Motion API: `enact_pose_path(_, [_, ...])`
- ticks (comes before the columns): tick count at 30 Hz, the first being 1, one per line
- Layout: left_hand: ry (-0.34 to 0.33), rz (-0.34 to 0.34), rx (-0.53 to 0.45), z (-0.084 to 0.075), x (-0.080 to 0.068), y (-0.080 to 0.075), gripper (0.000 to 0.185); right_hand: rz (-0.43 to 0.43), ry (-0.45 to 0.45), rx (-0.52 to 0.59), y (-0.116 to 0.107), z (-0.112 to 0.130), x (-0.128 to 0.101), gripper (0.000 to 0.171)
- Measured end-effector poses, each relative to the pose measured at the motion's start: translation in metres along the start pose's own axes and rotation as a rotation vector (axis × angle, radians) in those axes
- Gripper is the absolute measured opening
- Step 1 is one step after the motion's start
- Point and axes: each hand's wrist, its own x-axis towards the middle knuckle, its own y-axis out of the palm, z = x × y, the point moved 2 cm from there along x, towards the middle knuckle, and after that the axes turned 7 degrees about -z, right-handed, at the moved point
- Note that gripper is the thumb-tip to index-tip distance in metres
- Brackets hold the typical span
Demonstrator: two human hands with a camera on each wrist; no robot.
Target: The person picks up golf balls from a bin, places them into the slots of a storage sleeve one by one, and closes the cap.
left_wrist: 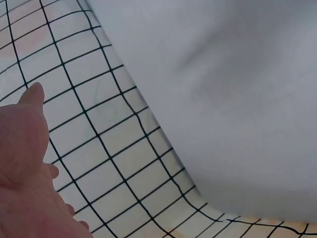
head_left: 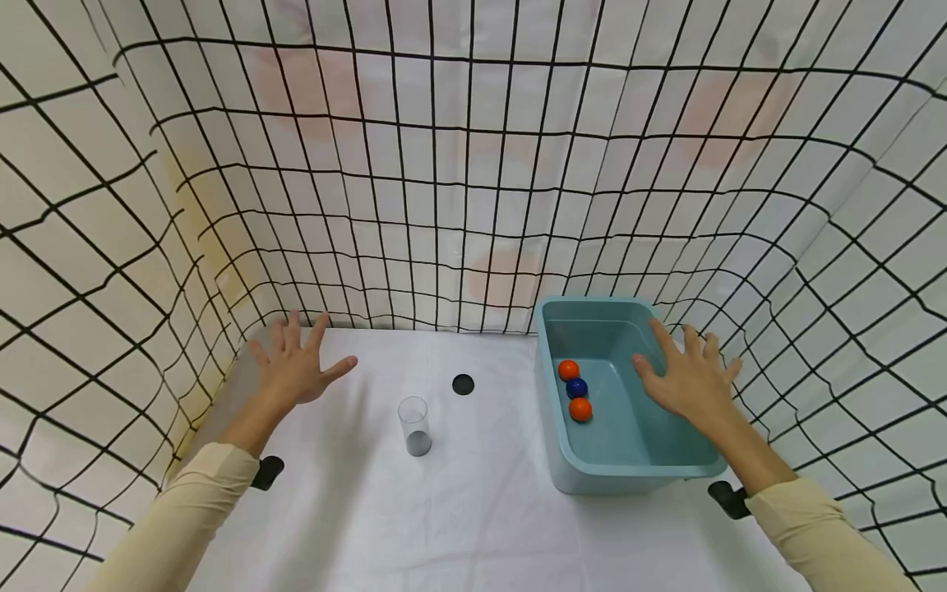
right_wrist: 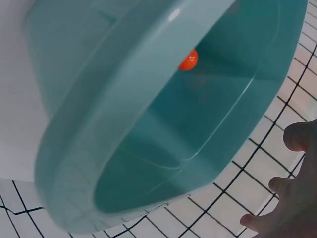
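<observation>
My left hand [head_left: 294,372] hovers over the left part of the white table with its fingers spread and nothing held. On the right, my right hand [head_left: 691,382] is held with spread fingers over the right side of a blue-green plastic tub [head_left: 629,471], also holding nothing. Inside the tub, along its left wall, lie an orange ball [head_left: 568,371], a dark blue ball [head_left: 577,388] and a second orange ball [head_left: 580,409]. A clear glass [head_left: 414,423] stands on the table between the hands. In the right wrist view one orange ball [right_wrist: 189,60] shows past the tub's rim.
A black disc [head_left: 463,384] lies on the table behind and right of the glass. Black netting [head_left: 466,189] borders the table at the back and both sides. The white cloth [head_left: 473,534] covers the tabletop, and the tub stands near the right-hand net.
</observation>
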Motion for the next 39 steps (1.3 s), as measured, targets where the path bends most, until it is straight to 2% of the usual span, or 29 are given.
enact_pose_path(7, [0.041,0.002,-0.016,-0.016,-0.002,0.002,0.095,-0.006,-0.031,0.027,0.000,0.019,0.000,0.075])
enact_pose_path(13, [0.094,0.019,-0.039,-0.032,-0.007,0.007,0.094,-0.018,-0.068,0.092,0.004,0.036,-0.001,0.074])
enact_pose_path(22, [0.169,0.069,-0.160,-0.053,-0.019,0.018,0.096,-0.039,-0.110,0.193,0.009,0.060,-0.002,0.069])
enact_pose_path(27, [0.190,0.090,-0.223,-0.059,-0.023,0.028,0.101,-0.033,-0.104,0.298,0.011,0.069,-0.002,0.066])
enact_pose_path(34, [0.134,0.135,-0.408,-0.059,-0.029,0.052,0.109,0.062,-0.019,0.458,0.016,0.073,-0.004,0.070])
enact_pose_path(39, [0.123,0.165,-0.484,-0.057,-0.034,0.069,0.114,0.089,0.007,0.500,0.019,0.073,-0.005,0.072])
